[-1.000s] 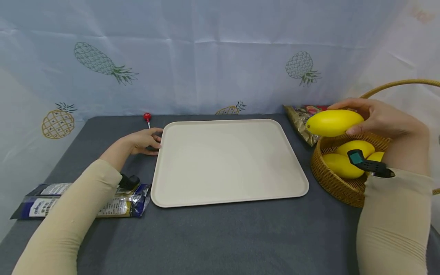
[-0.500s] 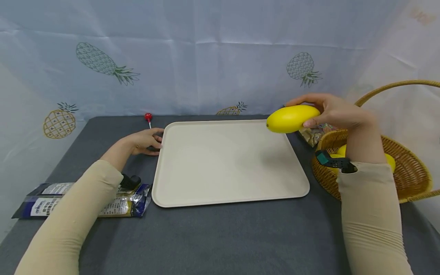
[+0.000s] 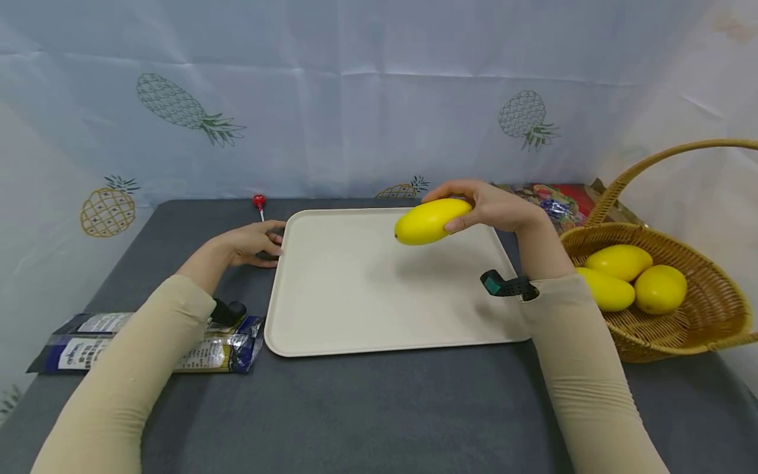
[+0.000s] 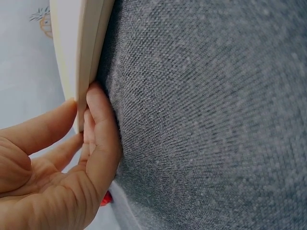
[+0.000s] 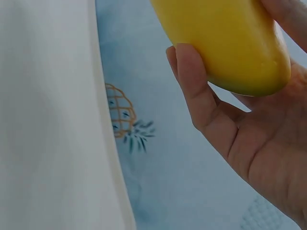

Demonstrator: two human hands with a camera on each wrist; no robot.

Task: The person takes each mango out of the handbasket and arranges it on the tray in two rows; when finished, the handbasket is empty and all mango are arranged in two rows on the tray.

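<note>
A smooth, bright yellow, elongated mango-shaped fruit [image 3: 423,222] is held in the right hand [image 3: 488,205], over the back half of a shallow, cream-coloured rectangular tray [image 3: 355,283]; a soft shadow is cast on the surface beneath, so the two are judged to be apart. Its long axis is carried mostly from side to side, with the free end pointed towards the left hand [image 3: 251,243] and dipped a little. The other end is gripped by thumb and fingers, spread as widely as the fruit's thickness demands. The left hand lies well apart from the fruit: the tray's left edge is pinched by it, with bent fingers set narrowly at the rim.

The tray is laid flat on a counter covered in dark grey cloth [image 3: 385,408], its long side run from left to right, and bare cream surface is seen to the left of the fruit and in front of it. To the right, a woven tan wicker basket [image 3: 713,289] is placed, in which three similar yellow fruits [image 3: 660,289] are held. Behind it a shiny, multicoloured packet [image 3: 556,201] is partly hidden. Long dark-blue plastic packages with white labels [image 3: 204,355] are crossed by the left sleeve [image 3: 118,368], and a red lollipop [image 3: 258,200] is seen beyond the left hand. The space is closed off at the back by a pale blue cloth printed with pineapples [image 3: 355,131].
</note>
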